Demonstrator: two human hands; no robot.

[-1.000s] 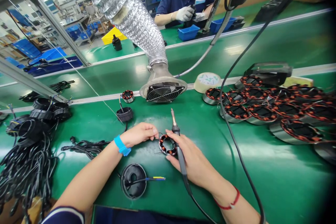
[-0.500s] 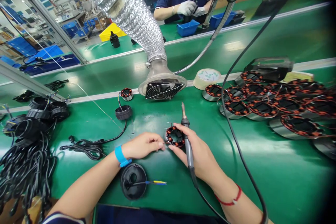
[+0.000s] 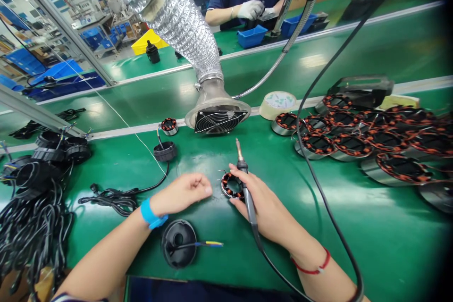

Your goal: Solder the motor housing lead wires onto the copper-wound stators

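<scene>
My right hand (image 3: 264, 205) grips a motor stator (image 3: 227, 189) with orange copper windings by its right side. A soldering iron (image 3: 249, 203) with a grey handle lies across the same hand, its tip pointing away from me. Just left of the stator, apart from it, my left hand (image 3: 186, 193) is closed with curled fingers; whatever they hold is hidden. A thin pale wire (image 3: 136, 134) slants down from the upper left and ends from view near that hand. Below lies a round black cover (image 3: 179, 244) with coloured leads (image 3: 209, 244).
Several stators (image 3: 352, 146) crowd the right side. A fan-fronted extractor hood (image 3: 221, 120) hangs ahead, beside a tape roll (image 3: 278, 105). Black cables (image 3: 38, 217) with caps pile at left; a coiled cord (image 3: 116, 198) lies nearer. Across the bench, a co-worker's gloved hand (image 3: 250, 9) shows.
My left hand has drawn back leftward, away from the stator. My right hand, with the stator and soldering iron, has shifted slightly left, and the iron leans more to the left.
</scene>
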